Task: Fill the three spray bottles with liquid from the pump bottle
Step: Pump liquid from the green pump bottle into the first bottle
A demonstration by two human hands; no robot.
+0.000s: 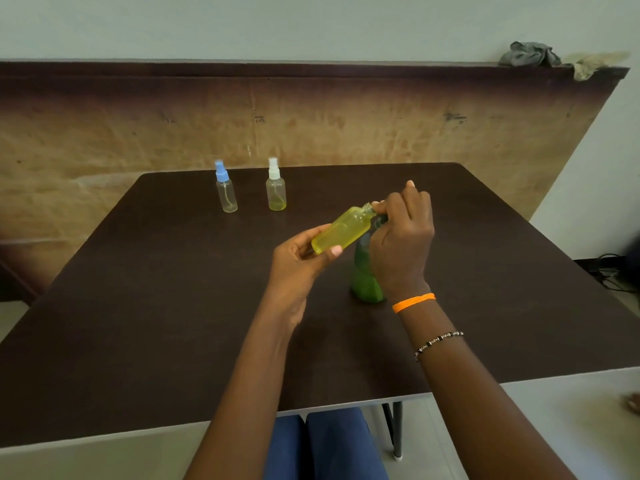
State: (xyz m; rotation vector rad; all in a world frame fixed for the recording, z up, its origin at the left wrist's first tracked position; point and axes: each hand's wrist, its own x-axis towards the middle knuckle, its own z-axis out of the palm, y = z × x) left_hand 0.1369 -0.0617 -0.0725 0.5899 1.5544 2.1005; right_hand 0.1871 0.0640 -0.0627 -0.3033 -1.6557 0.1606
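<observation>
- Far left on your desk [138, 306] stands the blue-capped spray bottle [226, 188], nearly empty; just beside it the white-capped spray bottle [276, 187], a little yellow liquid at its bottom. Both are capped and well apart from your hands.
- Your left hand [298, 261] grips the base of the uncapped yellow bottle [343, 229], nearly full, its long axis tilted up and right, neck meeting the pump.
- Your right hand [401, 237] curls over the head of the green pump bottle [367, 275]; probably pressing it, though the nozzle is hidden.
</observation>
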